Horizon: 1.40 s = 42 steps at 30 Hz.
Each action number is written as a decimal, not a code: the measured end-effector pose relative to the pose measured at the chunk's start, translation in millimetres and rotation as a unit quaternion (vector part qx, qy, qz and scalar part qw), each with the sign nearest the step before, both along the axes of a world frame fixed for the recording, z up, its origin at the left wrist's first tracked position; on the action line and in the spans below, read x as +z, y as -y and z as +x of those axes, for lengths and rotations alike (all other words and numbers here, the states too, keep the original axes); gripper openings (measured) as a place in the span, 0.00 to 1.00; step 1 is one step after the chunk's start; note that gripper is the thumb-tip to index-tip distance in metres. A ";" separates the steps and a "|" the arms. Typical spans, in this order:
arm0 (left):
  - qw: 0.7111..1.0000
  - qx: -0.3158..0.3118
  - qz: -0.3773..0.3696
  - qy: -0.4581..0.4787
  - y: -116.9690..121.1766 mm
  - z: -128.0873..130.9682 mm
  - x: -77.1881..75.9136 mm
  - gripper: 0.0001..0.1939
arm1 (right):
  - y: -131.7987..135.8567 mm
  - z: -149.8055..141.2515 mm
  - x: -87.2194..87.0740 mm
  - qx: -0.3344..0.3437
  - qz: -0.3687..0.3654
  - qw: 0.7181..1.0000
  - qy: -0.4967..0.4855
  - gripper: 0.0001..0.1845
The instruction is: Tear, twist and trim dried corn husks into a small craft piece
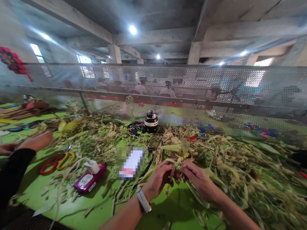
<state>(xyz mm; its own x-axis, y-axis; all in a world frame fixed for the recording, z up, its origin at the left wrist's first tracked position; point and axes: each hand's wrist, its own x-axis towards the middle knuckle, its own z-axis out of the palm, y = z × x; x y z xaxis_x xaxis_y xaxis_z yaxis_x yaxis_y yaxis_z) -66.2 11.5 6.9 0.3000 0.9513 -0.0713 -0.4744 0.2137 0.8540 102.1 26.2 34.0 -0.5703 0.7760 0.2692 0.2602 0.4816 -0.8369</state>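
Note:
Pale green strips of dried corn husk (pixel 177 163) are pinched together between my two hands above the green table (pixel 172 210). My left hand (pixel 160 179), with a white band on its wrist, has its fingers closed on the left side of the strips. From the right, the thumb and fingers of my right hand (pixel 197 177) grip the same husk. Longer leaf pieces hang below my right hand. Just beyond the hands stands a broad yellowish husk leaf (pixel 184 147). My fingertips partly hide the husk.
Loose husk scraps (pixel 230 166) cover much of the table. Left of my hands lie a phone (pixel 131 163), a purple power strip (pixel 90 180) and red-and-yellow-handled scissors (pixel 57 162). A black jar (pixel 151 122) stands before the perforated metal screen (pixel 153 83). Another person's hand (pixel 38 140) works at far left.

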 end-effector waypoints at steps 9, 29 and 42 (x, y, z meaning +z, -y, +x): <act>0.981 0.058 0.097 -0.161 -6.2 9.8 -10.2 0.18 | -2.2 -1.6 -11.6 0.015 0.114 0.990 0.082 0.16; 0.995 0.072 0.029 -0.065 -2.8 4.8 -7.8 0.18 | 5.6 -2.4 0.9 0.022 0.186 0.977 0.101 0.14; 0.988 0.069 0.081 -0.108 -1.2 8.5 -6.0 0.17 | -7.9 -0.2 -8.2 -0.091 0.125 0.988 0.028 0.14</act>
